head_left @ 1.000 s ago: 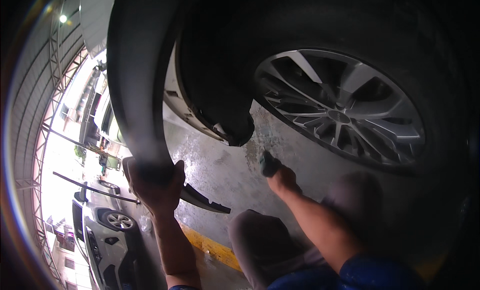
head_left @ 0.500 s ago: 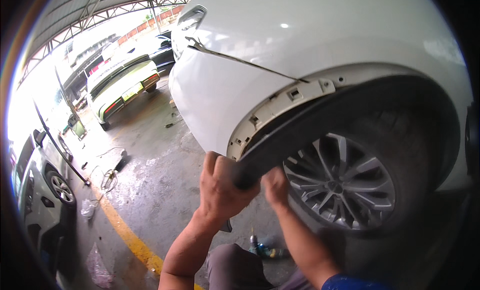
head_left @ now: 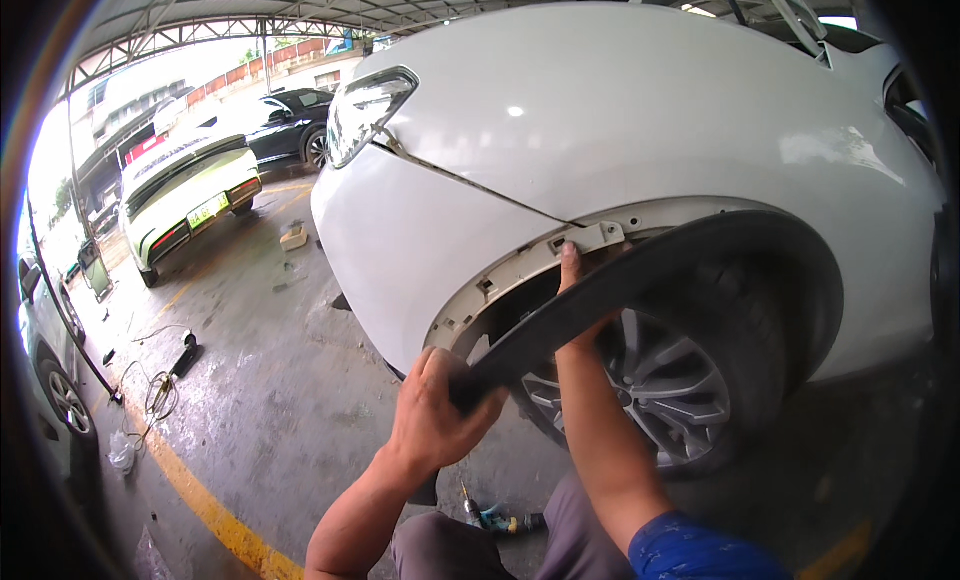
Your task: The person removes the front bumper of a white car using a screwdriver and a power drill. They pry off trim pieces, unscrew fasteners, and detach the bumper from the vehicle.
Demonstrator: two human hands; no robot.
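Note:
A black wheel arch trim (head_left: 560,315) hangs partly away from the white car's fender (head_left: 640,120), still following the arch at its far right. My left hand (head_left: 437,410) is closed round the trim's free front end. Behind the trim, my right hand (head_left: 570,270) reaches up to the cream bracket (head_left: 510,270) with square slots along the arch edge. A thumb lies on the bracket's face; the other fingers are mostly hidden beneath its edge. Below is the tyre with its silver wheel (head_left: 655,390).
A cordless drill (head_left: 490,520) lies on the floor by my knees. Leftward are a coiled cable (head_left: 160,395), a black power tool (head_left: 185,355) and a yellow floor line (head_left: 215,500). Other parked cars, including a light one (head_left: 190,195), stand behind. The headlight (head_left: 372,110) is at upper left.
My right hand has moved up from beside the trim's front end to the cream bracket behind the trim. The left hand keeps its hold. The view has shifted, showing more of the car.

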